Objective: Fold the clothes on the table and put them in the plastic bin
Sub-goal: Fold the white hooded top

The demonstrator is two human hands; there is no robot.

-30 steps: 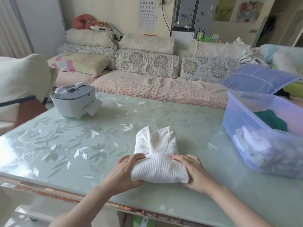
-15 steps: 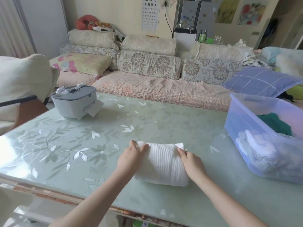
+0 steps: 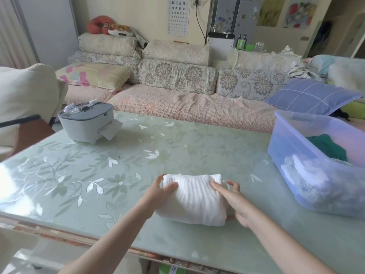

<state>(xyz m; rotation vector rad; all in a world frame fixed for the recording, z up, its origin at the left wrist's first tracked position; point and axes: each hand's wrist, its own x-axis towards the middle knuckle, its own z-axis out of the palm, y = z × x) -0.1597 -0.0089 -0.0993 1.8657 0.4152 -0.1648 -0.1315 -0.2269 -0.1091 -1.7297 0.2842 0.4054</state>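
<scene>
A white ribbed garment (image 3: 194, 198), folded into a thick bundle, lies on the pale green glass table (image 3: 98, 175) near its front edge. My left hand (image 3: 158, 194) grips the bundle's left end, thumb on top and fingers round the far side. My right hand (image 3: 235, 202) holds the right end, with the forefinger on top and the other fingers curled by the side. The clear plastic bin (image 3: 308, 161) stands on the table to the right. Folded white and green clothes lie inside it.
A grey lidded box (image 3: 87, 123) with a paper slip sticks out at the table's back left. A chair with a cream cushion (image 3: 25, 99) stands at the left edge. Behind the table runs a sofa (image 3: 187, 107) with a blue checked pillow (image 3: 310, 95).
The far flap of the garment has been folded over, making one compact bundle. Both hands have shifted from pressing its top to holding its two ends.
</scene>
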